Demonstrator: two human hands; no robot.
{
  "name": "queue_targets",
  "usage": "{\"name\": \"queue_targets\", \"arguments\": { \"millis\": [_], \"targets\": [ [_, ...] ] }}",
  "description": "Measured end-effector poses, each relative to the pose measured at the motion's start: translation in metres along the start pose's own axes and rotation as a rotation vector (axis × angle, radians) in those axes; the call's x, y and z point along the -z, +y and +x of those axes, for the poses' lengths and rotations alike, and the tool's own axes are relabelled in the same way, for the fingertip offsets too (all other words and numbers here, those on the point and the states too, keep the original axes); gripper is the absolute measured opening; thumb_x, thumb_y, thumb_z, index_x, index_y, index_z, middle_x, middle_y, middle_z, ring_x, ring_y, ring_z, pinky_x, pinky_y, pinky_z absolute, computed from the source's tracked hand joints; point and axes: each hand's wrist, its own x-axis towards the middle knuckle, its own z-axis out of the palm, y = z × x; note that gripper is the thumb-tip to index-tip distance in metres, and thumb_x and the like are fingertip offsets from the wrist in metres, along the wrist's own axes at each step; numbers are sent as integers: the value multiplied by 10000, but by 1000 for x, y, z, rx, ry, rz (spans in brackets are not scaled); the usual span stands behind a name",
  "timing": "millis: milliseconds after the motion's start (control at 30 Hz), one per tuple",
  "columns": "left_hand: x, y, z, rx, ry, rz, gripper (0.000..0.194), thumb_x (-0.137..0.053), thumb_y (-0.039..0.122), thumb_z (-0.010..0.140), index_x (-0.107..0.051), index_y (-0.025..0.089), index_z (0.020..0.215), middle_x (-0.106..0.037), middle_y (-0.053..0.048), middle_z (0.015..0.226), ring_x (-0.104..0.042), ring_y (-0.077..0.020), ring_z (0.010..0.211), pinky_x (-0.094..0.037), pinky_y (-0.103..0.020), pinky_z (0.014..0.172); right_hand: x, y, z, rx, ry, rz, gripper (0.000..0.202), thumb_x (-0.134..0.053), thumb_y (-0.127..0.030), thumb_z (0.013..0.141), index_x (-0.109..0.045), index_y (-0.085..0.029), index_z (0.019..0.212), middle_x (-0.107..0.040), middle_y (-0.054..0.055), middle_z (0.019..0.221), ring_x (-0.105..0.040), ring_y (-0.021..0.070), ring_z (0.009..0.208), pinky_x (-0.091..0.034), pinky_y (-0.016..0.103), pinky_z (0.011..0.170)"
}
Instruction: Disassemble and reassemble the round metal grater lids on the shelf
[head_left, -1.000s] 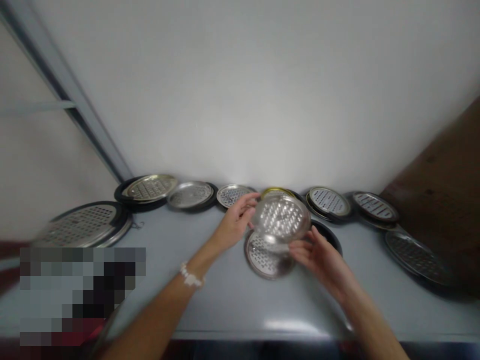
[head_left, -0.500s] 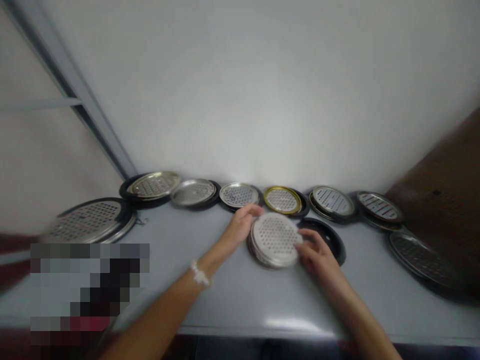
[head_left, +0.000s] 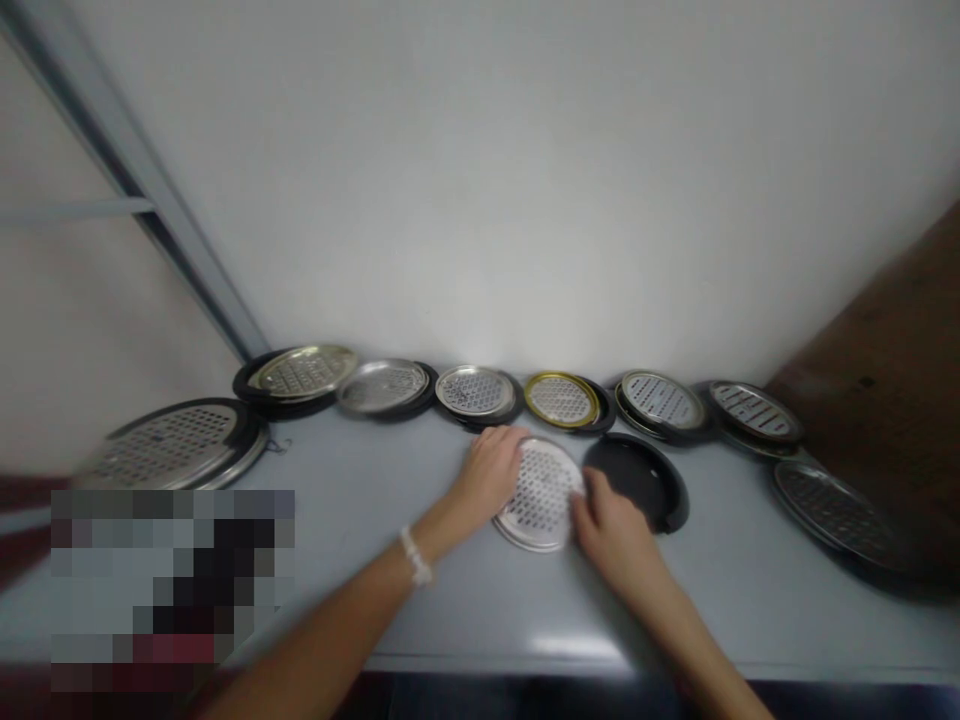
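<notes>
Between my two hands is a small stack of round silver grater plates (head_left: 546, 495) with rows of holes, low over the grey table or resting on it. My left hand (head_left: 491, 468) grips the stack at its left rim, the fingers closed over the upper edge. At the right rim my right hand (head_left: 611, 522) holds it with thumb and fingertips; some fingers are hidden. Just behind the right hand lies an empty black round bowl (head_left: 637, 475), partly covered by that hand.
Along the wall stand several black bowls with grater plates, one of them a yellow-rimmed plate (head_left: 562, 400). A large grater plate (head_left: 169, 440) lies at the left, a dark one (head_left: 832, 510) at the right. A brown board (head_left: 885, 370) rises on the right; the table edge (head_left: 480, 665) is nearest me.
The stack has come down and slightly left, its plates now more closely lined up. My left hand has closed further over its rim; my right hand has moved lower along the side.
</notes>
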Motion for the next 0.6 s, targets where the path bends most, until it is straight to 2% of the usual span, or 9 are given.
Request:
{"name": "queue_targets", "arguments": {
  "millis": [233, 333, 400, 467, 600],
  "targets": [
    [1, 9, -6, -42, -76, 169, 314, -406, 137, 987, -579, 199, 1241, -644, -108, 1168, -565, -245, 1105, -441, -394, 986, 1, 4, 0, 18, -1, 97, 443, -402, -322, 991, -537, -78, 1336, -733, 197, 1094, -708, 344, 1023, -503, 422, 876],
    [2, 13, -7, -39, -91, 221, 333, -404, 140, 984, -559, 205, 1272, -632, -113, 1185, -555, -252, 1118, -432, -400, 983, 4, 2, -3, 17, -42, 108, 481, -452, -392, 980, -537, -83, 1340, -734, 174, 1018, -716, 329, 935, -525, 423, 836],
    [3, 14, -7, -40, -102, 243, 343, -399, 145, 986, -549, 209, 1288, -627, -115, 1194, -553, -255, 1121, -429, -404, 978, 2, 2, -9, 60, -14, 90, 560, -508, -468, 955, -513, -96, 1373, -702, 181, 1082, -704, 329, 951, -535, 430, 835],
    [4, 14, -8, -45, -110, 253, 341, -392, 155, 993, -547, 209, 1291, -623, -115, 1191, -556, -254, 1112, -429, -404, 969, -6, 5, -15, 140, 70, 42, 707, -605, -534, 890, -459, -107, 1433, -625, 216, 1231, -661, 357, 1061, -532, 462, 885],
    [6, 14, -8, -62, -111, 250, 304, -374, 195, 1016, -575, 202, 1244, -621, -111, 1160, -563, -248, 1069, -434, -400, 945, -32, 15, -21, 313, 243, -81, 1062, -862, -542, 618, -411, -118, 1481, -429, 284, 1452, -463, 486, 1301, -429, 616, 1029]
  ]
}}
